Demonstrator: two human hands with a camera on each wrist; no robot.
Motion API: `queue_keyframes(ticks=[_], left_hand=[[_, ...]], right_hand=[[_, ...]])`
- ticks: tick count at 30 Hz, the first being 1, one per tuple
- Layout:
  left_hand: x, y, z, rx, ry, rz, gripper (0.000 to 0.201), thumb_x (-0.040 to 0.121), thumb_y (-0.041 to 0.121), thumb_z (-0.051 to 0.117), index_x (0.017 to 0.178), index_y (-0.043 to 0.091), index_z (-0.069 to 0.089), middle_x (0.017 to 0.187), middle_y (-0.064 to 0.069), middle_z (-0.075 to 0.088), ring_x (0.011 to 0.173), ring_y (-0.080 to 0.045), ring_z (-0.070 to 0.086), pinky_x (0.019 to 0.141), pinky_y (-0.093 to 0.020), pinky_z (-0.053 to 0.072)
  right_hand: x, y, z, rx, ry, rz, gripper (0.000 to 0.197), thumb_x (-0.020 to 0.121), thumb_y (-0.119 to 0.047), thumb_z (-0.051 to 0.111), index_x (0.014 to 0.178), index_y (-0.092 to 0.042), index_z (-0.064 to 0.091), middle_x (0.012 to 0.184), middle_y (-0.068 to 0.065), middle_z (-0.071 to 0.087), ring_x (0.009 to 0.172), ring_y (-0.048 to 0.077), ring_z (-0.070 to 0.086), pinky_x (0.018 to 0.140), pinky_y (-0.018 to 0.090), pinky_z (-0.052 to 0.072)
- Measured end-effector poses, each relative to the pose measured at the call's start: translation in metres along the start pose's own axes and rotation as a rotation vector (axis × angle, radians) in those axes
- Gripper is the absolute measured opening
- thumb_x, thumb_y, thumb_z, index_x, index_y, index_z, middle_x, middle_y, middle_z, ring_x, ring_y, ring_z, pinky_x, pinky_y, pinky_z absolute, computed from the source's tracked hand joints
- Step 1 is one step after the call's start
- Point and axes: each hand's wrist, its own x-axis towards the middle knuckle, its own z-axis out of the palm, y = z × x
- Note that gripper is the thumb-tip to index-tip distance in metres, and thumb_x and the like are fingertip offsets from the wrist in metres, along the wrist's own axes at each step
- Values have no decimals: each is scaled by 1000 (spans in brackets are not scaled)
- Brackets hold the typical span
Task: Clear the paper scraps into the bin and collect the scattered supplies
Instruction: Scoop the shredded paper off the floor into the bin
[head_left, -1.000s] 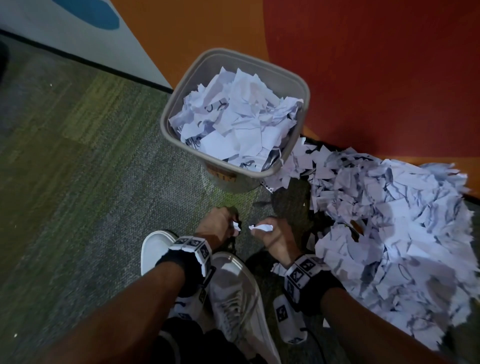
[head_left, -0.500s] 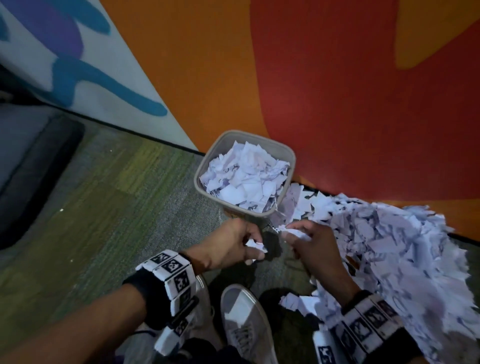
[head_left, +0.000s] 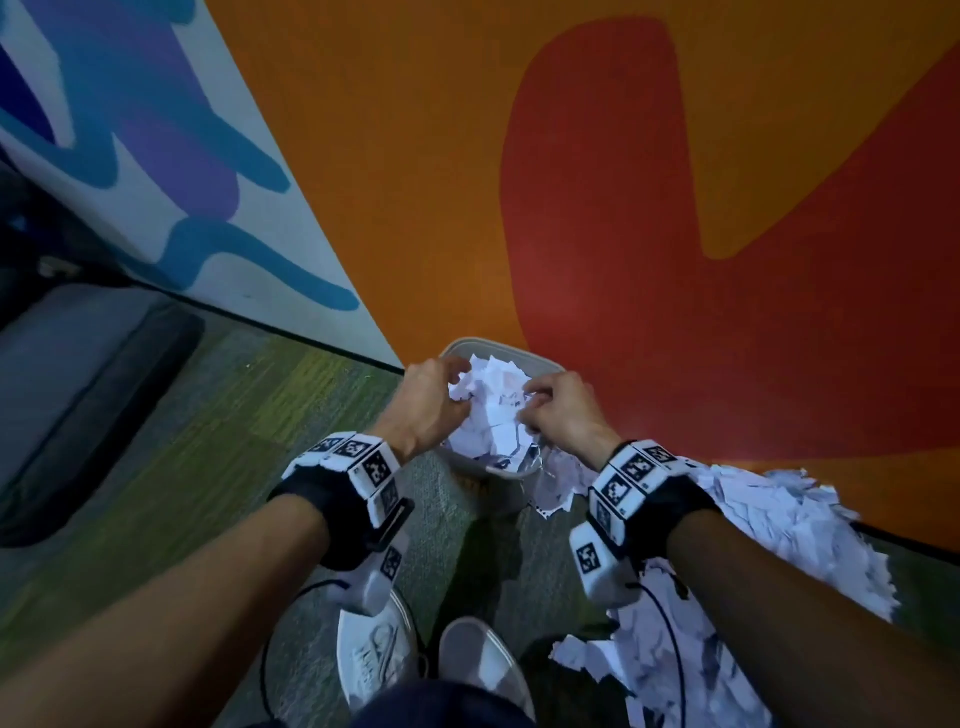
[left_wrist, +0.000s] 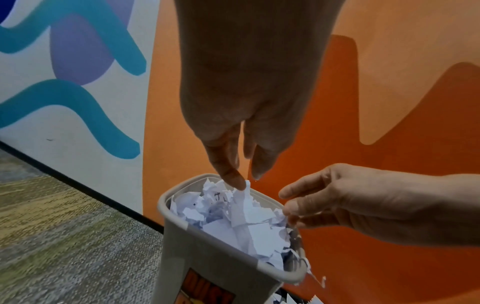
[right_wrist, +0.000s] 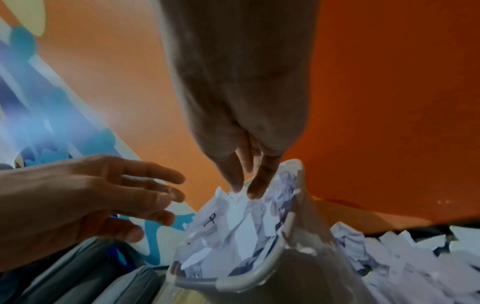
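Both hands hang directly over the mouth of the grey plastic bin (head_left: 470, 470), which stands on the carpet (head_left: 208, 467) against the orange and red wall (head_left: 675, 208), presumably so that anything let go falls inside rather than on the floor. The left hand (head_left: 428, 402) has its fingers loosely spread and extended, its fingertips (left_wrist: 235, 181) just touching the top scrap; it grips nothing that can be seen, which fits a hand that is dropping or patting paper down. The right hand (head_left: 558, 413) reaches in from the other side with thumb and forefinger close together at the edge of a scrap, a light pinch as far as the wrist views show. The paper scraps (head_left: 493, 415) in the bin are heaped to the rim and above it, so pressing them down looks necessary. A large pile of scraps (head_left: 779, 519) lies on the floor to the right of the bin, touching its base, so most of the clearing is not yet done.
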Motion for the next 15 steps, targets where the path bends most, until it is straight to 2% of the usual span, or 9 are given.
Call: queue_keyframes(ticks=[2,3,5,7,9,11,13,15], left_hand=[[-11,0,-3,4,-45,10,38,92,11,67,129,9,61,122,-4,68,93,-16,67,73,-11,48],[-15,0,-2,-23,-81,19,32,93,13,66,125,11,64,116,-2,70,84,-12,68,68,-9,49],[-26,5,2,-128,-183,33,14,94,13,65,108,9,68,99,-3,73,72,-12,71,62,-19,57],[-36,15,13,-192,-284,55,7,94,10,63,96,8,70,91,-6,74,71,-16,72,61,-26,59],[-40,20,32,-191,-360,83,9,94,10,62,93,9,71,88,-6,75,70,-15,71,59,-23,55],[-42,25,58,-191,-406,98,10,93,10,62,94,9,72,86,-4,75,67,-6,68,60,-18,52],[-37,28,88,-207,-424,107,10,92,9,63,97,9,72,87,0,72,67,4,62,62,-11,47],[-29,27,122,-188,-422,112,8,92,13,65,99,12,69,91,3,67,81,0,62,68,-8,45]], right_hand=[[-8,4,-10,-75,31,-11,47,77,-8,78,123,-14,66,92,4,73,84,20,71,85,35,59],[-14,7,-17,-92,49,-24,46,78,-7,77,122,-16,66,89,1,73,81,17,70,82,31,58],[-30,13,-34,-84,78,-53,36,82,-4,72,116,-18,68,84,-1,72,74,13,69,68,27,58],[-48,27,-53,-76,89,-67,29,85,-7,70,111,-19,69,85,-3,72,72,13,70,65,33,60],[-63,48,-72,-97,74,-54,25,86,-11,69,109,-20,70,87,-3,72,72,17,71,68,42,61],[-73,73,-87,-100,11,-13,19,87,-14,69,106,-17,69,86,2,71,71,24,71,69,46,59],[-73,99,-93,-98,-37,30,20,88,-14,70,107,-12,69,83,7,71,67,25,69,65,42,56],[-59,125,-88,-128,-50,53,23,86,-13,73,108,-7,69,77,5,70,60,17,64,58,33,51]])
